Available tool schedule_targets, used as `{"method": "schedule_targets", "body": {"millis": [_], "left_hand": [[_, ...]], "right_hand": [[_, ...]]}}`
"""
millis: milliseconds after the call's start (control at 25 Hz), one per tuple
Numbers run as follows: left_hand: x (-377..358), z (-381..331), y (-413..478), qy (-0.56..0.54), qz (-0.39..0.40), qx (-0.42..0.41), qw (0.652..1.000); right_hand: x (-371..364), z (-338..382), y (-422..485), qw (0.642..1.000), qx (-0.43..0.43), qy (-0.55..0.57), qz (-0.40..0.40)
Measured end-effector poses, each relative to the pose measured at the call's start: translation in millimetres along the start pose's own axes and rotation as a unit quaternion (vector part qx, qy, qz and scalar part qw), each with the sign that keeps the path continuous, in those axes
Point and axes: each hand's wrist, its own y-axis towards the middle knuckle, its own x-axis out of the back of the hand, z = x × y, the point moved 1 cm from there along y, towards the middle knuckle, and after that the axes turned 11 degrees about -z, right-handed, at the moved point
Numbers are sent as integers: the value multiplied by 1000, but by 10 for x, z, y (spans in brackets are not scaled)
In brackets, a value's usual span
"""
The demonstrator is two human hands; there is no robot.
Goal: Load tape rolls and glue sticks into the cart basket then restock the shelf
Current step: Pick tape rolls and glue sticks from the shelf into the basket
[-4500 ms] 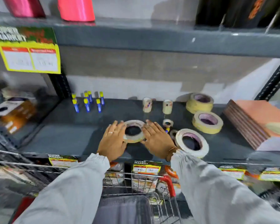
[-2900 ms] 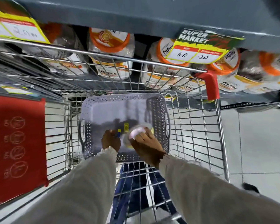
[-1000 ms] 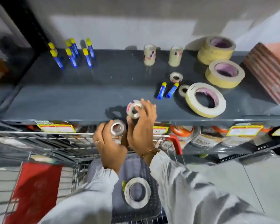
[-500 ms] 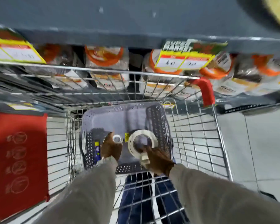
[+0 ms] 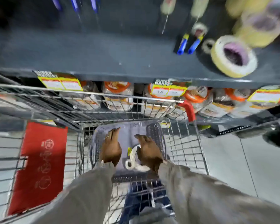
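Note:
Both my hands hover palm-down over the grey perforated basket (image 5: 153, 130) inside the wire cart. My left hand (image 5: 111, 147) is flat with fingers together and holds nothing. My right hand (image 5: 148, 150) is spread over a large white tape roll (image 5: 133, 153); a small tape roll (image 5: 129, 164) lies just below it in the basket. On the dark shelf (image 5: 103, 50) above lie two blue glue sticks (image 5: 188, 44), a big pale tape roll (image 5: 233, 57), small tape rolls (image 5: 199, 29) and yellow tape rolls (image 5: 255, 26), all blurred.
The wire cart (image 5: 184, 151) has a red handle end (image 5: 188, 110) and a red child-seat flap (image 5: 39, 165) at left. Packaged goods (image 5: 118, 96) with orange lids fill the lower shelf behind yellow price tags (image 5: 168, 91). Grey tiled floor (image 5: 241, 167) lies to the right.
My hands carried two small tape rolls from the shelf edge down into the basket and let them go. Both hands have now lifted, empty, and the view has tilted up toward the shelf.

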Motion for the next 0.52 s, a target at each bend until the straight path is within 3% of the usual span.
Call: {"method": "schedule_targets", "body": {"millis": [80,200,280,400,520], "left_hand": [[393,-511,187,-52,-128,-135,981],[931,-1374,555,-143,-253,-327,899],[1190,-1911,914,-173,-268,-350,881],[1158,-2474,1423,-199,-151,-251,935],[818,-2797,1623,-118,-3,-184,976]], "right_hand": [[386,229,203,981,99,3,-169],[1008,448,539,910,233,-19,-342],[1452,447,813,877,249,-58,-408],[2031,289,1252,880,134,-69,-450],[2481,110,1580,901,26,-57,-430]]}}
